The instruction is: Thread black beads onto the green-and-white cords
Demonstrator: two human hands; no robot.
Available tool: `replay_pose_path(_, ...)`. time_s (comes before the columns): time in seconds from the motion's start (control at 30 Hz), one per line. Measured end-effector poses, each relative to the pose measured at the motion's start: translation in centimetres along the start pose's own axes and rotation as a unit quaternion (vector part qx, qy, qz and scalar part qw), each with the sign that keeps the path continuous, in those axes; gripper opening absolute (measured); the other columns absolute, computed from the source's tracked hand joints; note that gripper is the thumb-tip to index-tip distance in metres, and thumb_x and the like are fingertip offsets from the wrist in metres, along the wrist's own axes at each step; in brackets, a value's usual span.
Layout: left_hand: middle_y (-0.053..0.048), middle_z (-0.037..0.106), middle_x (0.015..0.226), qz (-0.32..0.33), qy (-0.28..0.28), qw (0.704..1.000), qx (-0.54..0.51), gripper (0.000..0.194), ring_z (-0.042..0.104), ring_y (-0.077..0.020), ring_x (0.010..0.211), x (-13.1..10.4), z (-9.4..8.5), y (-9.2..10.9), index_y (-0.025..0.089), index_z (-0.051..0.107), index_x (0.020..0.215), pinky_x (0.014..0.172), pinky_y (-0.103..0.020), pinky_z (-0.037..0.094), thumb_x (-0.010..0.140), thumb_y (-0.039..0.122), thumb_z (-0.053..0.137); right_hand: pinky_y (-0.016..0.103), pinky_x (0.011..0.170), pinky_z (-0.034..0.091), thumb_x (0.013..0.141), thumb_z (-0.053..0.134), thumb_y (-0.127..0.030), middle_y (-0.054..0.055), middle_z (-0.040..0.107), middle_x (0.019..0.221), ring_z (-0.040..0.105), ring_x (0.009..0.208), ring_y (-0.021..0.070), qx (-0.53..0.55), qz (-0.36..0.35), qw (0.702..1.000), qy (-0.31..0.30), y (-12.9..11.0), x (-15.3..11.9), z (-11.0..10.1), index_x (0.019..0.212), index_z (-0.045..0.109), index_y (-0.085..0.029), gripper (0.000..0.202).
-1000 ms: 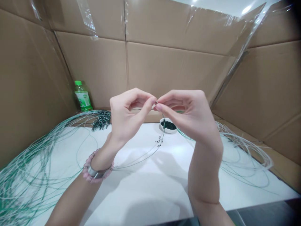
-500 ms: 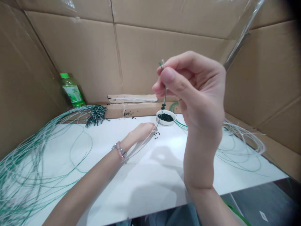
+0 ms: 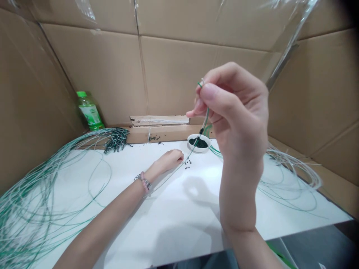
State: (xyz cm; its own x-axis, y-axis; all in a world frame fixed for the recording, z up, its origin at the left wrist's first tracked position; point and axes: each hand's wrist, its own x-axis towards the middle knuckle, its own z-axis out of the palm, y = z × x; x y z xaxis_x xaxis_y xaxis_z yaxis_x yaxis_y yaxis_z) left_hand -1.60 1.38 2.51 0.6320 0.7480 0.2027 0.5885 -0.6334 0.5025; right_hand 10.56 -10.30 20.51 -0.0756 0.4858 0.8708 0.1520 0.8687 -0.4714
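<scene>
My right hand (image 3: 238,112) is raised close to the camera, its thumb and index finger pinching a green and a white wire (image 3: 206,116) near their tips. Two small black beads (image 3: 201,131) sit on these wires below the fingers. From there the wires slant down past my left hand (image 3: 169,160), which rests on the white table (image 3: 179,209) with its fingers curled closed. Whether those fingers hold a strand or a bead is hidden. Just right of them lie several loose black beads (image 3: 187,163). Behind stands a white bowl (image 3: 198,149) of black beads.
Long green and white wires (image 3: 33,201) spread over the left, their dark beaded ends (image 3: 117,139) bunched at the back. More coiled wires (image 3: 305,177) lie at the right. A green-capped bottle (image 3: 90,112) stands back left. Cardboard walls (image 3: 106,67) enclose the table.
My right hand's pinching fingertips have shifted slightly right and down, with the wires bending more. The black beads on the wires sit slightly lower and farther right. My left hand has barely moved.
</scene>
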Motion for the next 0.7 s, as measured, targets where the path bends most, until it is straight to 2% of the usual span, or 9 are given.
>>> replay_pose_path(0.1,-0.008,0.07,0.08,0.008,0.102,0.991,-0.083,0.019,0.063,-0.0161,0.072,0.3,-2.6,1.3,0.012,0.066,0.075,0.071,-0.027,0.05,0.081,0.027,0.057,0.023,0.058,0.057,0.085,0.055,-0.013,-0.002,0.059,0.07,0.062,0.063,0.0115,-0.042,-0.016,0.998,0.035,-0.5,0.1,0.0,0.069,0.051,-0.025,0.021)
replay_pose_path(0.2,-0.007,0.069,0.088,0.018,0.227,0.96,-0.163,0.031,0.063,-0.014,0.079,0.2,-6.5,3.2,0.014,0.064,0.088,0.073,-0.025,0.052,0.088,0.041,0.05,0.022,0.063,0.057,0.082,0.057,-0.008,-0.002,0.06,0.069,0.062,0.069,0.0115,-0.104,-0.01,0.994,0.028,-0.8,0.0,0.1,0.067,0.053,-0.024,0.022)
replay_pose_path(0.23,-0.006,0.068,0.087,0.03,0.275,0.938,-0.208,0.033,0.062,-0.0118,0.077,-0.1,-7.8,4.0,0.015,0.063,0.089,0.072,-0.023,0.052,0.088,0.045,0.049,0.022,0.064,0.058,0.082,0.058,-0.008,-0.002,0.062,0.071,0.063,0.071,0.0121,-0.113,-0.013,0.993,0.027,-0.8,-0.1,0.1,0.068,0.055,-0.023,0.02)
replay_pose_path(0.27,-0.004,0.067,0.083,0.059,0.323,0.895,-0.3,0.033,0.061,-0.0099,0.073,-0.6,-9.1,4.9,0.017,0.063,0.087,0.069,-0.021,0.052,0.084,0.049,0.056,0.023,0.063,0.058,0.081,0.06,-0.01,-0.002,0.064,0.072,0.065,0.073,0.013,-0.113,-0.02,0.993,0.031,-0.8,-0.2,0.2,0.069,0.056,-0.023,0.018)
replay_pose_path(0.3,-0.001,0.066,0.081,0.09,0.343,0.855,-0.379,0.032,0.06,-0.0077,0.069,-1.2,-10.1,5.8,0.019,0.063,0.084,0.066,-0.019,0.051,0.078,0.05,0.064,0.023,0.062,0.058,0.08,0.061,-0.011,-0.002,0.066,0.075,0.066,0.074,0.0136,-0.109,-0.029,0.993,0.035,-0.6,-0.3,0.4,0.07,0.057,-0.023,0.016)
replay_pose_path(0.37,0.002,0.064,0.075,0.143,0.358,0.796,-0.466,0.032,0.058,-0.0043,0.063,-2.6,-11.7,7.7,0.02,0.063,0.075,0.061,-0.014,0.05,0.068,0.05,0.075,0.023,0.061,0.059,0.08,0.061,-0.013,-0.002,0.069,0.08,0.068,0.077,0.0145,-0.099,-0.035,0.994,0.038,-0.4,-0.6,0.7,0.071,0.058,-0.023,0.014)
replay_pose_path(0.4,0.003,0.063,0.074,0.158,0.355,0.786,-0.481,0.032,0.057,-0.0033,0.062,-3.2,-12.1,8.5,0.02,0.063,0.072,0.06,-0.012,0.05,0.067,0.048,0.077,0.024,0.062,0.06,0.08,0.061,-0.013,-0.002,0.07,0.083,0.069,0.078,0.0147,-0.094,-0.032,0.994,0.033,-0.3,-0.7,0.9,0.071,0.058,-0.023,0.014)
replay_pose_path(0.53,0.004,0.061,0.069,0.185,0.324,0.784,-0.497,0.029,0.056,-0.0024,0.057,-4.5,-12.4,10.7,0.02,0.063,0.067,0.058,-0.012,0.052,0.068,0.045,0.078,0.024,0.065,0.061,0.079,0.06,-0.01,-0.001,0.071,0.087,0.069,0.08,0.0137,-0.066,-0.038,0.997,0.011,-0.5,-1.1,1.4,0.072,0.06,-0.022,0.014)
replay_pose_path(0.7,0.005,0.06,0.066,0.188,0.298,0.773,-0.527,0.026,0.055,-0.0028,0.055,-4.6,-12.1,11.4,0.021,0.064,0.066,0.054,-0.013,0.051,0.067,0.041,0.08,0.026,0.068,0.063,0.08,0.06,-0.009,-0.001,0.071,0.089,0.069,0.082,0.0139,-0.057,-0.035,0.998,0.002,-1.0,-1.4,1.4,0.074,0.062,-0.023,0.015)
